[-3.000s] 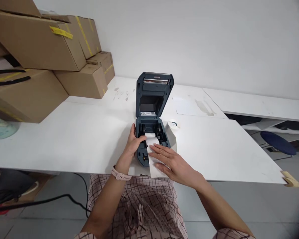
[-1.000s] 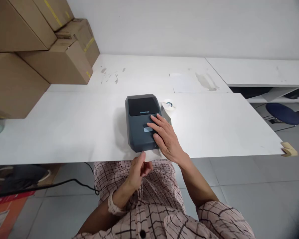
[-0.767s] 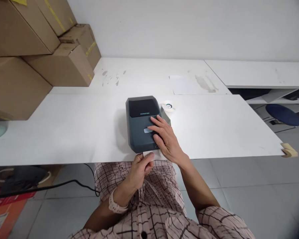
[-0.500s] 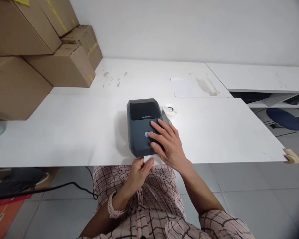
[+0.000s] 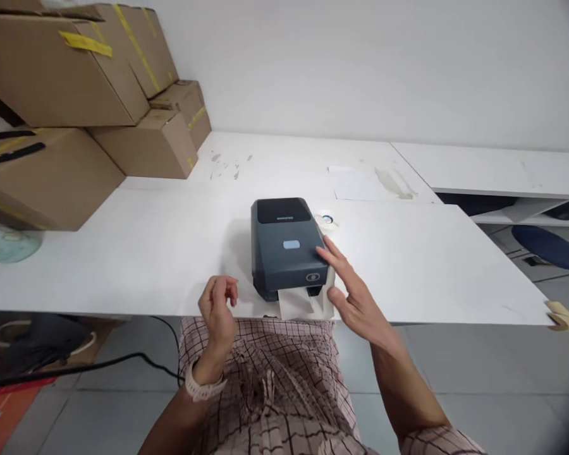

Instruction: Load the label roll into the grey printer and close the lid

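A dark blue-grey label printer (image 5: 272, 256) stands near the front edge of the white table. On its top is a light blue button (image 5: 291, 244). A white paper strip (image 5: 294, 304) sticks out below its front, over the table edge. Left of the printer hovers my left hand (image 5: 219, 309), fingers loosely curled and holding nothing. My right hand (image 5: 355, 294) is at the printer's right side, its fingers spread and the index fingertip at the top edge. Behind that hand, partly hidden by the printer, lies a white label roll (image 5: 329, 219).
Cardboard boxes (image 5: 61, 69) are stacked at the back left, with a pale green translucent object (image 5: 9, 243) in front. A white sheet (image 5: 355, 183) lies towards the back of the table (image 5: 417, 265). A blue stool (image 5: 547, 246) stands at right.
My left hand has let go of the paper strip and moved left. My right hand has come off the button to the printer's right side. The camera view has tilted up.
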`<state>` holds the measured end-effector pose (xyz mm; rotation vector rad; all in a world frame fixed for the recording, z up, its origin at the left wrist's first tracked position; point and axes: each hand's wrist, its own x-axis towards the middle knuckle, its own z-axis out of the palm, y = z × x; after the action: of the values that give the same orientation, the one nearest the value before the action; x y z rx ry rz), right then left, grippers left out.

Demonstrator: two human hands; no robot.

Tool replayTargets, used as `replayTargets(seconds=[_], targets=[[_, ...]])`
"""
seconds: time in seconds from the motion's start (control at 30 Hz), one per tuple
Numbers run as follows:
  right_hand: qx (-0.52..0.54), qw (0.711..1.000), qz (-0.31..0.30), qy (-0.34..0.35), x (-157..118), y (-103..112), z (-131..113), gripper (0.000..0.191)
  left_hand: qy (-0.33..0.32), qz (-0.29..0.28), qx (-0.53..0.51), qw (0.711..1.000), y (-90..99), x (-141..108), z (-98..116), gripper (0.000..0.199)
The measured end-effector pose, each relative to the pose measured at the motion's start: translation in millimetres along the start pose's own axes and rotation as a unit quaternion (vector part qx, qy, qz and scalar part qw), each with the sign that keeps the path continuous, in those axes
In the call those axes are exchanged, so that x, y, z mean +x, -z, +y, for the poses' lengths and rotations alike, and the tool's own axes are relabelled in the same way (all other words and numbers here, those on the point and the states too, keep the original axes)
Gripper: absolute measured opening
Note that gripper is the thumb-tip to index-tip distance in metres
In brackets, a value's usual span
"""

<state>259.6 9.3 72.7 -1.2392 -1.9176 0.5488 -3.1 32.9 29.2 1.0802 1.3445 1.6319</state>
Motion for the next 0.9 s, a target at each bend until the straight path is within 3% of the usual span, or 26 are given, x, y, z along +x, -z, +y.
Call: replayTargets(seconds=[0.1, 0.23, 0.37, 0.53, 0.7, 0.8, 0.9], targets=[[0.043, 0.999, 0.015, 0.016, 15, 15, -9, 0.069, 0.034, -0.030, 0.000, 0.999, -8.6, 31, -7, 0.025], [0.072, 0.995, 0.059, 0.029, 57, 27, -15, 0.070, 0.075, -0.119, 0.039, 0.989, -34.0, 63, -10, 0.054], [0.019, 0.994, 0.101, 0.041, 108, 24, -6, 0.069, 0.072, -0.189, 0.078, 0.976, -54.1, 78, -11, 0.072], [-0.112, 0.984, 0.131, 0.041, 167, 12, 18, 0.078, 0.063, -0.175, 0.138, 0.973, -59.4, 84, -14, 0.084], [-0.158, 0.981, 0.112, 0.006, 211, 15, 33, 0.074, 0.072, -0.176, 0.154, 0.969, -54.9, 81, -12, 0.094], [-0.215, 0.967, 0.132, 0.013, 217, 16, 29, 0.075, 0.072, -0.189, 0.141, 0.969, -52.6, 79, -11, 0.102], [-0.244, 0.947, 0.194, 0.075, 205, 7, 15, 0.061, 0.062, -0.194, 0.147, 0.968, -52.0, 79, -12, 0.103]])
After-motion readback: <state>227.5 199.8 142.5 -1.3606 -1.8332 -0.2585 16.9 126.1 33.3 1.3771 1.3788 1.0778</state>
